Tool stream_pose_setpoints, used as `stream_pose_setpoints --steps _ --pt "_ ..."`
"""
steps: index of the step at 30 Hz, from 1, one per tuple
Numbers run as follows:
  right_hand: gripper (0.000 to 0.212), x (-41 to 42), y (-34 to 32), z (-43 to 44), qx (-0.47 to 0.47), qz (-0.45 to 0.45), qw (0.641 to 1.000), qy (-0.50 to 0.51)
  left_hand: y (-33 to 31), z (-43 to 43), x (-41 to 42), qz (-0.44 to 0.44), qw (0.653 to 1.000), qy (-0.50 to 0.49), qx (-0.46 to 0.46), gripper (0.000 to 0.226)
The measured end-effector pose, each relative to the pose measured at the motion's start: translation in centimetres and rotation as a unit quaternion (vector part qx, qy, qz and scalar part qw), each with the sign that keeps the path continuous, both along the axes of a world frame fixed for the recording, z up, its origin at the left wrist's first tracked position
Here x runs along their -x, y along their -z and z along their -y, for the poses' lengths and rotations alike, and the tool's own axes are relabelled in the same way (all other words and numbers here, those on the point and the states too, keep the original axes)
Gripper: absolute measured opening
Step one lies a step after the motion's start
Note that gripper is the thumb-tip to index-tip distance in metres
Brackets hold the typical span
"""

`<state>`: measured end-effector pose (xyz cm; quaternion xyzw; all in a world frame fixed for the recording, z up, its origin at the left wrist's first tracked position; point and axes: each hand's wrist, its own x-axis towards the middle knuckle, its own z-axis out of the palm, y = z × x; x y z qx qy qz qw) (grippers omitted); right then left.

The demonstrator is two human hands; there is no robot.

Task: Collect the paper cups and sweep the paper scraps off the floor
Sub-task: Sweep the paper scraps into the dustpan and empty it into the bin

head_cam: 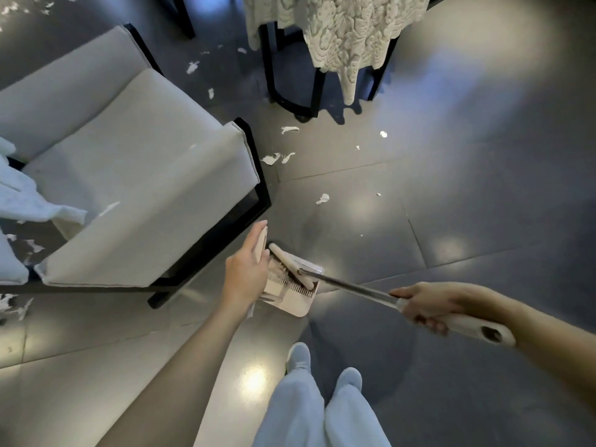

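Gleaming with reflected light, the dark tiled floor (451, 188) carries white paper scraps (322, 199), scattered between a grey armchair (129, 156) and a lace-draped counter (317, 91). The right hand (425, 304) curls round the broom (354, 287) handle. The left hand (248, 262) clasps the dustpan (290, 301) handle, and the broom head rests in the pan.

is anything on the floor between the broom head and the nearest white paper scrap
Nothing visible: only bare grey tile lies between the head of the beige broom and the nearest white paper scrap. The head sits in the comb of the beige dustpan.
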<state>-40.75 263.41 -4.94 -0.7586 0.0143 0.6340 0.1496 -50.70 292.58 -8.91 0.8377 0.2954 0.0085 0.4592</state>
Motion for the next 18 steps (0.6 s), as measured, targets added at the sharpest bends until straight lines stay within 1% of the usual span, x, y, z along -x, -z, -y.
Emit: stream_pose_setpoints --steps 3,5,8,10,12,14,18 --pt "0.060 -1.4 -1.9 0.9 -0.018 -0.014 0.997 0.079 -0.2 -0.7 -0.5 -0.007 0.999 0.037 -0.003 0.054" --pt "0.060 -2.3 -2.9 1.7 -0.027 -0.015 0.991 0.128 -0.3 -1.0 -1.3 -0.006 0.999 0.043 -0.004 0.054" --pt "0.063 -4.2 -4.1 3.1 -0.052 -0.009 0.977 0.209 -0.7 -0.8 -3.1 0.007 0.999 0.050 -0.005 0.055" --pt "0.065 -6.2 -4.5 3.5 -0.063 0.005 0.967 0.245 -0.9 -0.6 -4.9 0.020 0.998 0.060 -0.007 0.055" --pt "0.066 -8.8 -4.3 3.5 -0.070 0.026 0.962 0.262 -1.0 -0.3 -7.0 0.023 0.997 0.069 -0.015 0.053" --pt "0.064 -11.6 -3.4 3.1 -0.075 0.053 0.962 0.259 -0.9 -0.2 -9.5 0.019 0.996 0.078 -0.023 0.052" --pt "0.050 -17.4 -0.1 1.4 -0.083 0.112 0.958 0.250 -0.5 -0.5 -14.7 0.004 0.996 0.078 -0.032 0.052"
